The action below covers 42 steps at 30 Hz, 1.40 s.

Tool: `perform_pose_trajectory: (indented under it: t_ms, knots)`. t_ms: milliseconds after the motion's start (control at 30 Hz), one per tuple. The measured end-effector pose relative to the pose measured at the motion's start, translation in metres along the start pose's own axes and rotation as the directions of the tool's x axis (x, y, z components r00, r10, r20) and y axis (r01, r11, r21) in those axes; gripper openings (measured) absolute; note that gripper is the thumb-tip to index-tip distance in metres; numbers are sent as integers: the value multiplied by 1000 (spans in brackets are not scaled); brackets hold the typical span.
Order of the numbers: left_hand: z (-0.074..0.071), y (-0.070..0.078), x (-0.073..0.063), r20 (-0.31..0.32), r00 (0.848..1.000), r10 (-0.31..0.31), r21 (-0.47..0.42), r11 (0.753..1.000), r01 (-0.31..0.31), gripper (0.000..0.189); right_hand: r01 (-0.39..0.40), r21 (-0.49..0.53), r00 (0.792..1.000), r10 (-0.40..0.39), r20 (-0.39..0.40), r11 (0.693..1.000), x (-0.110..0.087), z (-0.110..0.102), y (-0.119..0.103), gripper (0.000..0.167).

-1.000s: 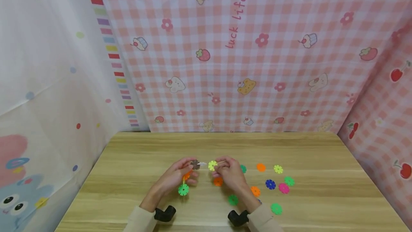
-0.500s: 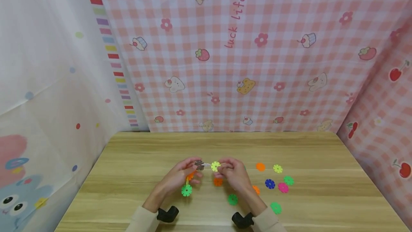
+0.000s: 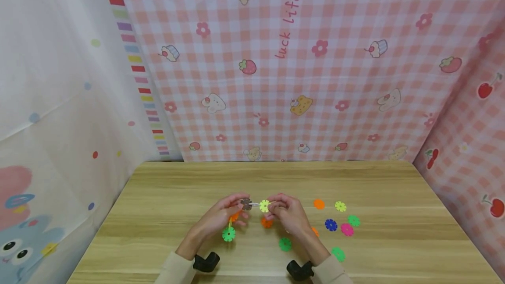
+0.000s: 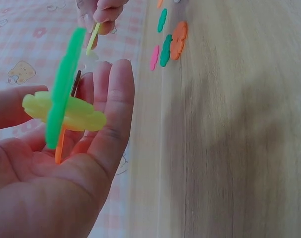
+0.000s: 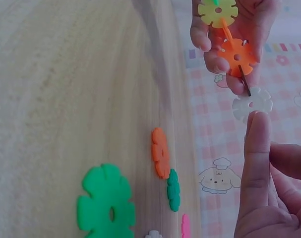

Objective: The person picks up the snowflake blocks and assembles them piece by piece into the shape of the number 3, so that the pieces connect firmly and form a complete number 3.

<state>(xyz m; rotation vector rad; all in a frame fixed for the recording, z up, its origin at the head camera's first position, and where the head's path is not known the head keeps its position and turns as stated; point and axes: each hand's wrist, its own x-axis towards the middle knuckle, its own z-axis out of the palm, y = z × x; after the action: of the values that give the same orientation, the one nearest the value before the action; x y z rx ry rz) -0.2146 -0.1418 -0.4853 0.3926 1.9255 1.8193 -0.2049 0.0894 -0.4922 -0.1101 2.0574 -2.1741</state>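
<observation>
In the head view my left hand [image 3: 218,214] pinches a brown notched snowflake disc [image 3: 246,204], part of a chain of interlocked discs. A white disc [image 5: 252,105] is slotted onto the brown one. An orange disc [image 5: 235,57] and a yellow disc [image 4: 81,116] follow along the chain by the left palm, and a green disc [image 3: 229,234] hangs at its lower end. My right hand [image 3: 291,217] pinches another yellow disc [image 3: 264,206] between thumb and fingers. Its edge meets the white disc, above the table; my right fingers hide part of it.
Loose discs lie on the wooden table [image 3: 158,187], mostly on the right: orange [image 3: 319,204], yellow [image 3: 340,206], blue [image 3: 331,225], pink [image 3: 347,230] and several green ones [image 3: 338,254]. Another orange disc [image 3: 267,222] lies under the hands. A checked cloth [image 3: 276,82] hangs behind.
Both hands have moved slightly right and a little toward me. The small gap between the white disc and the right hand's yellow disc has closed.
</observation>
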Motion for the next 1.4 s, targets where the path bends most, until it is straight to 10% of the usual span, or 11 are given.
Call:
perform_pose_trajectory:
  t_ms: [933, 1400]
  knots:
    - [4, 1, 0, 41, 993, 115, 101, 988, -118, 43, 17, -16, 998, -18, -59, 1000, -8, 1, -3, 20]
    - [7, -1, -1, 5, 997, 82, 107, 991, -82, 42, 44, 24, 997, -43, -65, 999, -10, 3, 3, 19]
